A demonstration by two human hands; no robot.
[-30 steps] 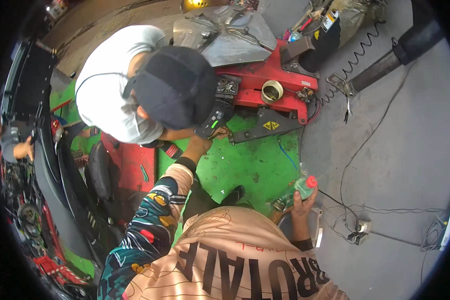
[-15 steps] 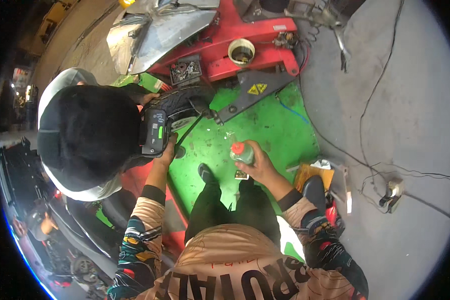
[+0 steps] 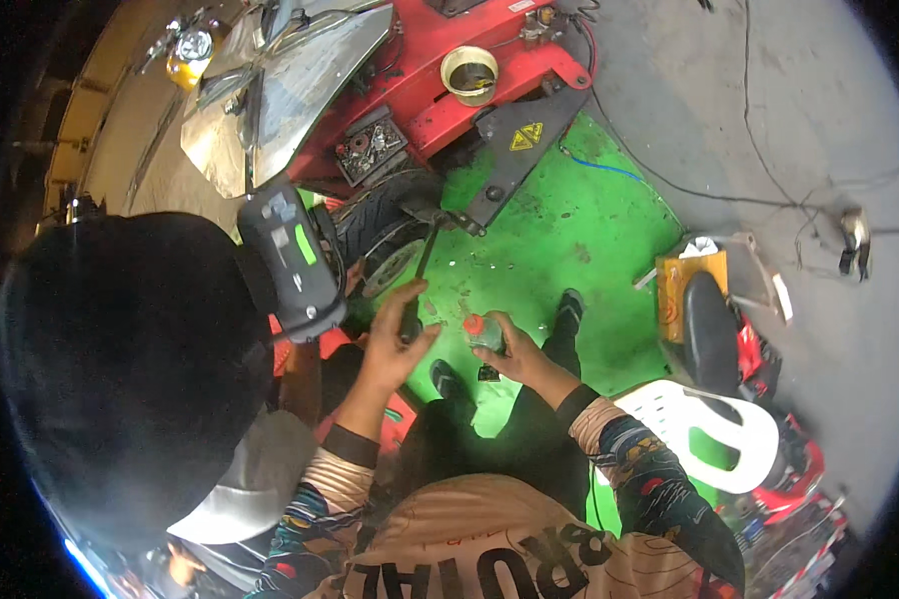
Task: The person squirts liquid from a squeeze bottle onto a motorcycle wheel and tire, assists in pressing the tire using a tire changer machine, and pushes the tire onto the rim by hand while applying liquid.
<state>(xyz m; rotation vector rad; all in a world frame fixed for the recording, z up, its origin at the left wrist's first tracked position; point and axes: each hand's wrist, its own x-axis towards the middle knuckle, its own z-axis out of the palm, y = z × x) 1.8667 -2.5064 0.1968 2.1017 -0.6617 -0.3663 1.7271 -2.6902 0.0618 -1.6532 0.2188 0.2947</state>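
My right hand (image 3: pixel 517 351) is closed around a small clear bottle (image 3: pixel 486 337) with a red cap, held upright over the green floor. Left of it, my left hand (image 3: pixel 392 344) is open, thumb and fingers apart. A black lever (image 3: pixel 429 252) runs down from the machine's arm, and its dark lower end shows between the thumb and fingers; whether they touch it is unclear. Beyond the lever, a black tyre on a wheel (image 3: pixel 393 262) stands against the red machine (image 3: pixel 425 125).
A co-worker in a black cap (image 3: pixel 135 369) with a device (image 3: pixel 292 262) on its front leans in close at left. A pail (image 3: pixel 469 75) and a tray of small metal parts (image 3: pixel 372 147) rest on the machine. A white plastic chair (image 3: pixel 699 436) stands at right.
My left hand has moved right, away from the co-worker's cap, and its fingers have spread. The bottle stays in my right hand. My view has shifted, bringing the white chair further into sight.
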